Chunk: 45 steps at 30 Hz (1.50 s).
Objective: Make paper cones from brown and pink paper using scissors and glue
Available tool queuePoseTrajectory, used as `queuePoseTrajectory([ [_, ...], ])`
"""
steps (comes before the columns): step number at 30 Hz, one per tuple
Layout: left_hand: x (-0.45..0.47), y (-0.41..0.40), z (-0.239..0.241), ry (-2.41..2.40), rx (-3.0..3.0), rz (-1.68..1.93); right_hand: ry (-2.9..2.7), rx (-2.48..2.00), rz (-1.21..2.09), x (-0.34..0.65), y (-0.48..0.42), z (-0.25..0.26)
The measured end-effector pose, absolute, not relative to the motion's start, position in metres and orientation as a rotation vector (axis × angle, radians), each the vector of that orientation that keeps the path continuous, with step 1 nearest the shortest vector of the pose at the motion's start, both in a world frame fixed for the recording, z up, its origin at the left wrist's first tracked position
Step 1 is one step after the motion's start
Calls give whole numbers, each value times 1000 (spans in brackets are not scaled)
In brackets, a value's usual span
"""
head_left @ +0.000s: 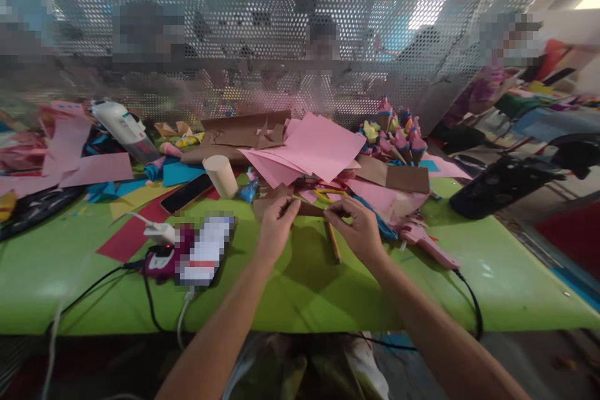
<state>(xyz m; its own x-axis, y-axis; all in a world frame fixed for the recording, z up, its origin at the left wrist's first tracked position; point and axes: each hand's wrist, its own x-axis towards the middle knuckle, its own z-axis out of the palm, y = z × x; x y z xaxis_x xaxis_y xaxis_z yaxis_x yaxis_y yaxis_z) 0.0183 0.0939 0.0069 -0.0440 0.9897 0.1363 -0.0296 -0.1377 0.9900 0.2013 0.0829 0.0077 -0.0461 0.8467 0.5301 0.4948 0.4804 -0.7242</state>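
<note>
Between my two hands a strip of brown paper [310,209] is stretched just above the green table [300,306]. My left hand [277,225] pinches its left end between thumb and fingers. At the other end, my right hand [359,228] is closed on the strip in the same way. A pencil [333,240] lies on the table just below the strip, its upper end near my right fingers. Behind the hands are yellow-handled scissors [327,195], partly covered by paper scraps. A stack of pink paper sheets [323,147] rests farther back.
A pink glue gun [431,245] with a black cord lies at right. At left are a phone [206,253], a purple power strip [164,262], a dark phone [186,194] and a cream cylinder [220,176]. Small paper cones [400,137] stand behind. A perforated metal screen [262,31] borders the back.
</note>
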Motion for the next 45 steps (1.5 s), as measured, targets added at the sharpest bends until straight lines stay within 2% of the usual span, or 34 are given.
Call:
queuePoseTrajectory([
  [5, 23, 92, 10, 1076, 1392, 1271, -1740, -1123, 448, 198, 81, 8],
  [9, 22, 91, 11, 1118, 1339, 1336, -1669, -1142, 504, 197, 83, 6],
  [14, 17, 95, 9, 989, 1169, 1497, -1393, -1115, 797, 200, 90, 0],
  [19, 29, 93, -1, 797, 1174, 1199, -1264, -1021, 973, 193, 92, -7],
  [22, 37, 88, -3, 780, 1154, 1107, -1398, -1042, 931, 186, 87, -10],
  [27, 36, 87, -4, 850, 1201, 1055, -1693, -1139, 578, 186, 81, -12],
  [31, 33, 91, -5, 888, 1255, 1061, -1722, -1150, 456, 192, 81, -6],
  [40, 32, 89, -6, 1047, 1631, 1064, -1490, -1013, 744, 192, 79, 3],
  [45, 31, 89, -10, 1046, 1842, 1081, -1543, -964, 687, 190, 76, 4],
])
